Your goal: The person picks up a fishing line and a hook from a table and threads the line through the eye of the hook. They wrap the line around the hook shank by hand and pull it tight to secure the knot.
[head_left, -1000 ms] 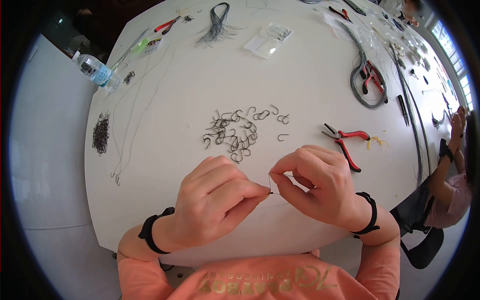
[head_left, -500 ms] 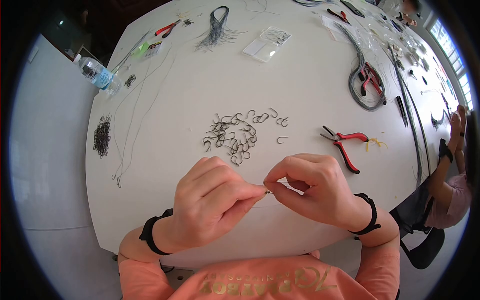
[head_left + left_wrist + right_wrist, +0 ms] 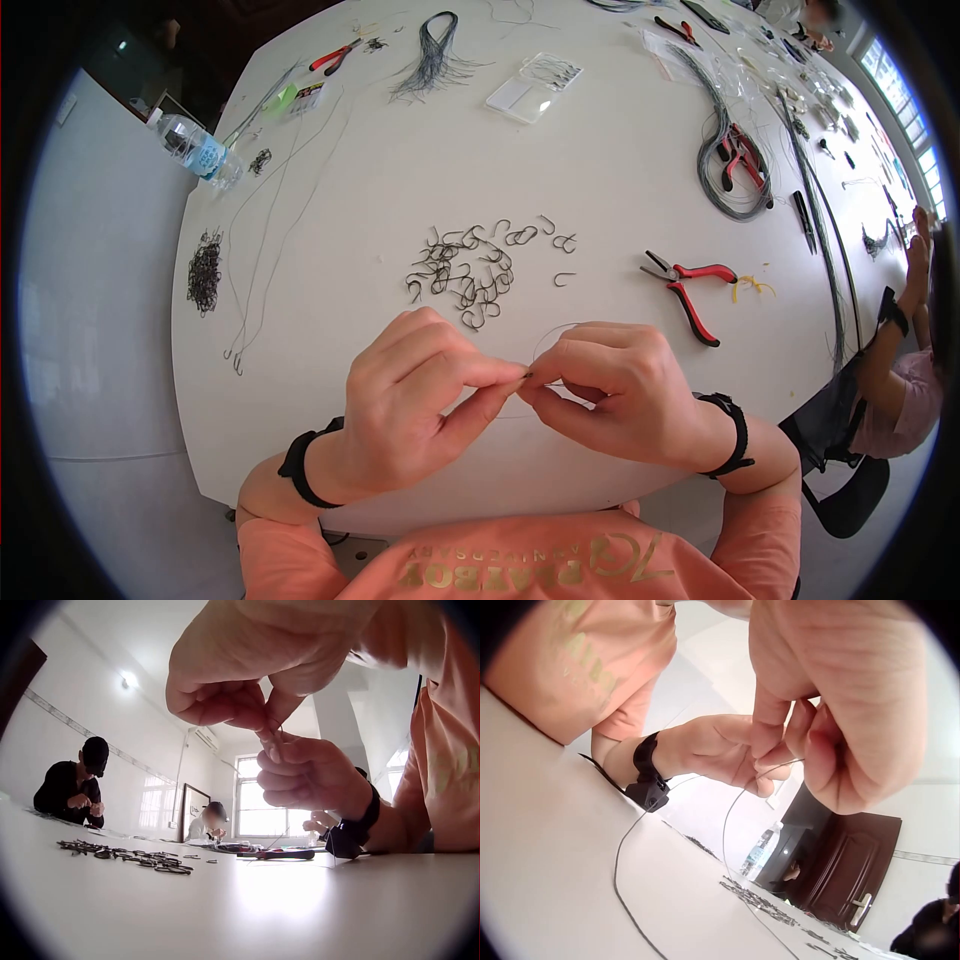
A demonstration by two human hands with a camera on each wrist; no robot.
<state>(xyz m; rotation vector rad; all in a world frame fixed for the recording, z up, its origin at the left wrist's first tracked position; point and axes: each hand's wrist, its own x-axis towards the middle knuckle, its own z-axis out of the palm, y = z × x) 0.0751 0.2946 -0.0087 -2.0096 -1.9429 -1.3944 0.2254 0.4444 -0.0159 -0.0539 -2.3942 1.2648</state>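
Observation:
Over the near edge of the table, both hands meet fingertip to fingertip. My left hand [image 3: 425, 400] pinches a small dark piece [image 3: 527, 375] between thumb and forefinger; most of it is hidden by the fingertips. Thumb and forefinger of my right hand [image 3: 615, 395] pinch a thin grey fishing line [image 3: 725, 832] right beside that piece. The line bows out in a loose loop, and a second stretch runs down past the left wrist in the right wrist view. Just beyond the hands lies a loose pile of dark fish hooks [image 3: 470, 270].
Red-handled pliers [image 3: 690, 285] lie beyond the right hand, by yellow scraps [image 3: 752, 288]. On the left are a heap of small dark pieces [image 3: 204, 272], lines with hooks [image 3: 235, 360] and a water bottle [image 3: 195, 145]. A clear box [image 3: 535, 88] and line bundles [image 3: 437, 50] lie farther back.
The right fingertips have moved left and down to meet the left ones. The line between them, upright at first, is mostly covered now, and a loop shows above the right hand.

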